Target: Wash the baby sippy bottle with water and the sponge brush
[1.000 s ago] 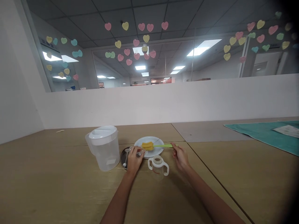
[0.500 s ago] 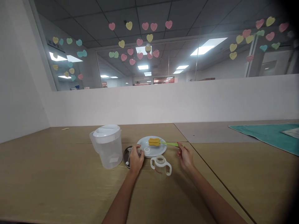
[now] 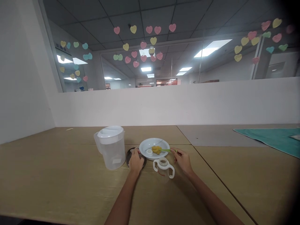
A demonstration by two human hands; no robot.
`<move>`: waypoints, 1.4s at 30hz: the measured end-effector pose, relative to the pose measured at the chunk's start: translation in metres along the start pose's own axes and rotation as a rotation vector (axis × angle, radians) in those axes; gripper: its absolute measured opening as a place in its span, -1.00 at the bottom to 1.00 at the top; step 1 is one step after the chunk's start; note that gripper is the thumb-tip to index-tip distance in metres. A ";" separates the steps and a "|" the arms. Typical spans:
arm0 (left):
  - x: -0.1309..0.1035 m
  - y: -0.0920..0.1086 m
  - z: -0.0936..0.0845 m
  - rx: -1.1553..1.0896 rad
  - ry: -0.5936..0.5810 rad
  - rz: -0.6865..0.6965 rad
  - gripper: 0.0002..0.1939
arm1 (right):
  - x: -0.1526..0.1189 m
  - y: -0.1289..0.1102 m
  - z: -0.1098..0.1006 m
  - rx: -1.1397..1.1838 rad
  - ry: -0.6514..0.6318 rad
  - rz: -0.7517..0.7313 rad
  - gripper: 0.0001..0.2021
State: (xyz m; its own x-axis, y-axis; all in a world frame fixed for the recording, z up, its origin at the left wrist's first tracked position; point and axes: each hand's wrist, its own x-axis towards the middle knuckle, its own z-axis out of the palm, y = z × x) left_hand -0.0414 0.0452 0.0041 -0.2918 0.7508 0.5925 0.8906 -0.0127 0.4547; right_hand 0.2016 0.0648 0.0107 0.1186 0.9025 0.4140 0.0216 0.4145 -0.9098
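Note:
My right hand [image 3: 182,161] is closed on the green handle of a yellow sponge brush [image 3: 156,150], whose head lies in the white bowl [image 3: 144,145]. Beside the sponge in the bowl sits a small white ring [image 3: 149,152]. My left hand [image 3: 136,161] is over the dark round dish [image 3: 128,155], its fingers bent; whatever they hold is hidden. In front of the bowl, between my hands, a clear bottle with a white two-handled collar [image 3: 163,167] stands upright, its mouth uncovered.
A clear pitcher with a white lid [image 3: 113,150] stands left of the dark dish. At the far right lies a green cloth [image 3: 269,137]. A low white wall [image 3: 140,106] with a window above it borders the table's back edge.
The sponge head has moved down and nearer in the bowl, looking darker and squashed. My right hand has shifted slightly left with it. My left hand has lowered over the dark dish.

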 end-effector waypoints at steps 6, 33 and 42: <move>0.001 0.001 -0.003 -0.055 0.109 0.166 -0.83 | 0.001 0.006 0.000 -0.021 0.004 -0.010 -0.51; 0.000 0.010 0.005 -0.277 0.148 0.337 -0.51 | 0.008 -0.001 -0.004 0.589 0.070 0.366 -0.78; -0.002 0.011 -0.001 -0.338 0.151 0.298 -0.56 | 0.002 0.000 0.001 0.666 0.084 0.350 -0.79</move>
State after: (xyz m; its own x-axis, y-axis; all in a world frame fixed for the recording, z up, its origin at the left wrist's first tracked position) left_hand -0.0316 0.0426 0.0089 -0.1107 0.5782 0.8083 0.7870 -0.4457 0.4266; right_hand 0.2008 0.0667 0.0117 0.0839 0.9936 0.0759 -0.6324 0.1120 -0.7665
